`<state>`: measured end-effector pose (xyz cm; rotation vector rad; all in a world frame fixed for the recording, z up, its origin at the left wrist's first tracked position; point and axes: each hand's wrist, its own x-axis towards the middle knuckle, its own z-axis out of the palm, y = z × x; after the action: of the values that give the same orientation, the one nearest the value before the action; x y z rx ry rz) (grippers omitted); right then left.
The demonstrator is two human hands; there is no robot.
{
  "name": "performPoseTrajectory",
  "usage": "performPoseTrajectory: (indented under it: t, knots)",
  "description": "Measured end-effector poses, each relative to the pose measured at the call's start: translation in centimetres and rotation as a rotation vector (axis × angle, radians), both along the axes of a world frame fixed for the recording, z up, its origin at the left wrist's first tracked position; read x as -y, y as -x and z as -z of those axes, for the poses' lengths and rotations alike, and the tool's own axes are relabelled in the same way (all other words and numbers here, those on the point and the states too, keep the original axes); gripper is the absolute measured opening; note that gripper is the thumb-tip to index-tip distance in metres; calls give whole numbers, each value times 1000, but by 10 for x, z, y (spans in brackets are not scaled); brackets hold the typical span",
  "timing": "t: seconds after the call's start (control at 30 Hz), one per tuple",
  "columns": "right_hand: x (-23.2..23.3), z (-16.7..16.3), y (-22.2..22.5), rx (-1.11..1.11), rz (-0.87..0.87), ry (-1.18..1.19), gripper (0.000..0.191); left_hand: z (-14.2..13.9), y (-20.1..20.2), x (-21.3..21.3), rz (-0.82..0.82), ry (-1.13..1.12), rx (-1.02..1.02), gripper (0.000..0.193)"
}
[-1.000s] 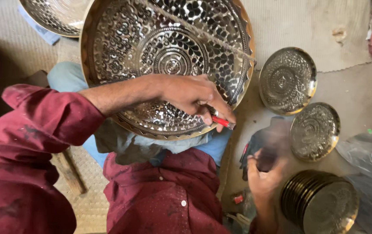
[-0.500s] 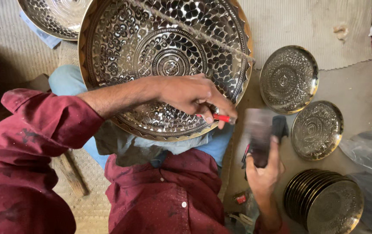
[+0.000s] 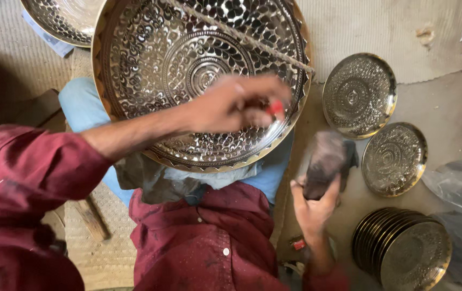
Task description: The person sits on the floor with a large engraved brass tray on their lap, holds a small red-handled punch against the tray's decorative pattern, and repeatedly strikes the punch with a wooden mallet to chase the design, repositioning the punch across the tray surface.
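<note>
Fingers (image 3: 255, 108) of the left hand (image 3: 231, 105) pinch a small red tool (image 3: 275, 108) over the engraved metal platter (image 3: 188, 70), while the right hand (image 3: 312, 207), lower right, grips a dark mallet (image 3: 325, 161).

Silvery floral-embossed tray (image 3: 150, 59) — perhaps brass-rimmed

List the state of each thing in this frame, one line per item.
Large engraved tray: tilted, resting on the lap.
Left hand: over the tray, pinching a small red-tipped tool; blurred.
Right hand: gripping a dark blurred object, raised off the floor.
Two small plates: lying flat and separate on the floor.
Plate stack: stacked, leaning slightly.
</note>
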<state>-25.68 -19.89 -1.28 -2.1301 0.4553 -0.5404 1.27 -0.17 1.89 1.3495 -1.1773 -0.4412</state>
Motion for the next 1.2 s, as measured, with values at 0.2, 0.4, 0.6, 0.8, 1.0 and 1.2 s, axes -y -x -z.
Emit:
performPoseTrajectory:
  t: [0.2,0.4,0.6,0.8,1.0,1.2]
  knots:
    - [-26,52,-20,175,-11,-118,46,0,11,-44,-311,4,-152,32]
    - [-23,57,-32,29,-31,-275,42,7,35,-63,-448,-28,-259,39]
    - [7,1,-53,-18,-138,-382,52,12,41,-74,-473,-156,-28,41]
    - [32,-78,-106,-2,-470,292,70,16,37,-74,-465,-110,-5,40]
    - [31,-112,-143,-20,-641,555,79,13,42,-77,-424,-77,-21,42]
    - [35,-115,-161,29,-756,808,78,10,46,-78,-502,-239,20,38]
